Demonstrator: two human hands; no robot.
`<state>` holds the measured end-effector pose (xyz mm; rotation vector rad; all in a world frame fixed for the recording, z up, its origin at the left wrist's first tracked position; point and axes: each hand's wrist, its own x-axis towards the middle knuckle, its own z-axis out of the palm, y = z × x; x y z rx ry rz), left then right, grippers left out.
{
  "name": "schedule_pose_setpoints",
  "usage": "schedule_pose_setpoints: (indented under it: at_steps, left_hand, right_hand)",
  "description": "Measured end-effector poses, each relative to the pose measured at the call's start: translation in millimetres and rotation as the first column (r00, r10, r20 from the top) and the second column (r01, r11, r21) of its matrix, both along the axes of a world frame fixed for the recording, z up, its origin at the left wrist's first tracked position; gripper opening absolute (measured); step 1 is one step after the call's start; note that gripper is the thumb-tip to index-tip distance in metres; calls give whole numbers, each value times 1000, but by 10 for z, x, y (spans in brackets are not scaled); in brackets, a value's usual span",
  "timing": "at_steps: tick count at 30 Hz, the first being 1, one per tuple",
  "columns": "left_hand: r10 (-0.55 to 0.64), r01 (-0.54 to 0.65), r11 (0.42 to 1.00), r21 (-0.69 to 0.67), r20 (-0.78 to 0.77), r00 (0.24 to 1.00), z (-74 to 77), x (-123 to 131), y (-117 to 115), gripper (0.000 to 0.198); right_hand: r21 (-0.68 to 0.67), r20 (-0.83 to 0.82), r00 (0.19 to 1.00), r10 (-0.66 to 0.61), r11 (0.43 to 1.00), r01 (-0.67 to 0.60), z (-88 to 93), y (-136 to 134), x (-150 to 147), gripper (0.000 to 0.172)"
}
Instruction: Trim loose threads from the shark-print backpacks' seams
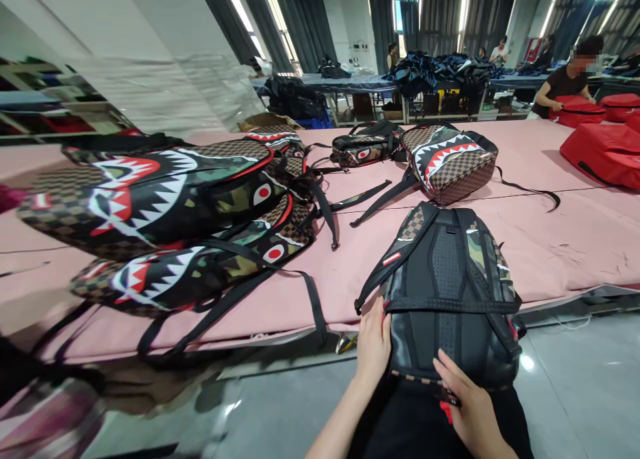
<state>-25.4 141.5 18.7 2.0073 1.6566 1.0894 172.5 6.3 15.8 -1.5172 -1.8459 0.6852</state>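
Black padded-fabric backpack [450, 265] ahead of right hand [467, 402], long axis pointing away. Right grasps small black-and-red object [453, 399]; left hand [374, 342] touches backpack's side, grip unclear.

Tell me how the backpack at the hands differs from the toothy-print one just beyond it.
The near backpack shows its black back; the far backpack shows a toothy print. The near backpack juts past the edge of the pink table; the far backpack rests wholly on it. Both have checkered patches and black straps.
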Motion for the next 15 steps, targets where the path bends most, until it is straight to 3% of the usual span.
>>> schedule_pose_setpoints:
  at_steps: [8,15]
  left_hand:
    - [-39,40,999,23,-26,999,-18,-37,40,45]
    - [-82,80,995,-64,-31,996,-45,-123,90,50]
  right_hand:
    - [-50,-64,998,-13,999,9,86,55,-1,84]
    - [-80,-133,990,-47,996,37,240,60,-13,83]
